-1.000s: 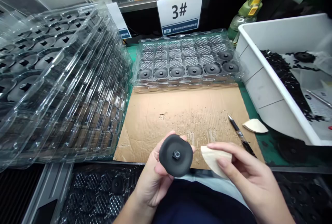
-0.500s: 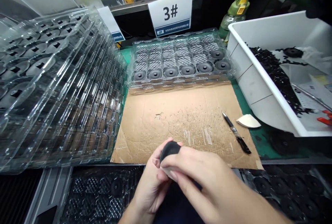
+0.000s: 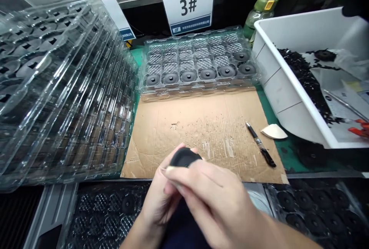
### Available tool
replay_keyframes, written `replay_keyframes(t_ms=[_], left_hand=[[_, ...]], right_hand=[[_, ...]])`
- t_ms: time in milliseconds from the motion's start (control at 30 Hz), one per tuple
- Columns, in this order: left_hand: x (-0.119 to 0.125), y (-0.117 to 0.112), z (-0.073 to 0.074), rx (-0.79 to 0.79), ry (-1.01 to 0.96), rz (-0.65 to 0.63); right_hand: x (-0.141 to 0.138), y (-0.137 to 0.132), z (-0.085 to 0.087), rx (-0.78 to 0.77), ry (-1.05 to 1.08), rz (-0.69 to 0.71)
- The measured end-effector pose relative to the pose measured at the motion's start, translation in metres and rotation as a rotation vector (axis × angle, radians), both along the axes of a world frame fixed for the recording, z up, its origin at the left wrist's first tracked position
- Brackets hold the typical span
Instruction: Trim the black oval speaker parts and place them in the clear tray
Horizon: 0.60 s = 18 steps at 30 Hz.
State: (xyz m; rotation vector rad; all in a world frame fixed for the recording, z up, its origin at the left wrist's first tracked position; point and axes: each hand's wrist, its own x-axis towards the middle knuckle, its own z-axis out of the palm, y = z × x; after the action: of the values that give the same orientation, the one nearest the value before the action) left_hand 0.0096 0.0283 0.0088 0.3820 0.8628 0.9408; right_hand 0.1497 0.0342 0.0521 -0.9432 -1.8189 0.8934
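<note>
Bench, station marked 3#. My left hand (image 3: 157, 203) cups a black round part (image 3: 184, 157) from below, fingers curled closed around its rim, just over the near edge of the cardboard sheet (image 3: 198, 126) on the surface. My right hand (image 3: 213, 199) lies across the part, fingers pinched together against its face; whether they grip anything between them I cannot tell, since the hand covers that spot.

Step in hand, as I judge it: working over the part's face or edge by hand, mid-stroke. The next move calls for turning the part in the left palm to bring up a fresh stretch of rim, with the pressure kept light.

Nearby: clear tray (image 3: 198, 62) beyond the cardboard, its front row filled with like parts, back rows mostly bare. Small knife (image 3: 261, 149) and a pale wedge-shaped scrap (image 3: 273, 131) to the right, apart from my hands. White bin (image 3: 288, 83) holds dark trimmings.

Hidden: most of the part, its centre hub, my right fingertips. Left stack of trays (image 3: 57, 87) runs out of frame.
</note>
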Motion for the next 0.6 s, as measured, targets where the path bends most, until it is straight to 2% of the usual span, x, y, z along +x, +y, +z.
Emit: replay_keyframes(t_ms=[67,100,167,233,267,467,600], left_hand=[[-0.003,0.000,-0.001,-0.010,-0.093,0.035],[-0.005,-0.001,-0.002,-0.017,-0.148,0.049],[-0.005,-0.001,-0.004,-0.032,-0.237,0.065],[-0.003,0.001,-0.004,-0.037,-0.289,0.067],[-0.002,0.002,-0.003,-0.041,-0.311,0.063],[0.002,0.004,-0.001,-0.084,-0.355,0.038],[0.004,0.001,-0.003,-0.093,-0.347,0.028]], right_hand=[[0.013,-0.005,-0.005,-0.233,-0.025,0.072],[0.022,-0.008,-0.008,-0.331,-0.033,0.042],[0.037,-0.015,-0.017,-0.443,-0.034,-0.145],[0.047,-0.020,-0.027,-0.489,-0.001,-0.344],[0.049,-0.023,-0.032,-0.509,0.023,-0.393],[0.038,-0.033,-0.048,-0.637,0.116,-0.461],[0.035,-0.030,-0.041,-0.589,0.083,-0.478]])
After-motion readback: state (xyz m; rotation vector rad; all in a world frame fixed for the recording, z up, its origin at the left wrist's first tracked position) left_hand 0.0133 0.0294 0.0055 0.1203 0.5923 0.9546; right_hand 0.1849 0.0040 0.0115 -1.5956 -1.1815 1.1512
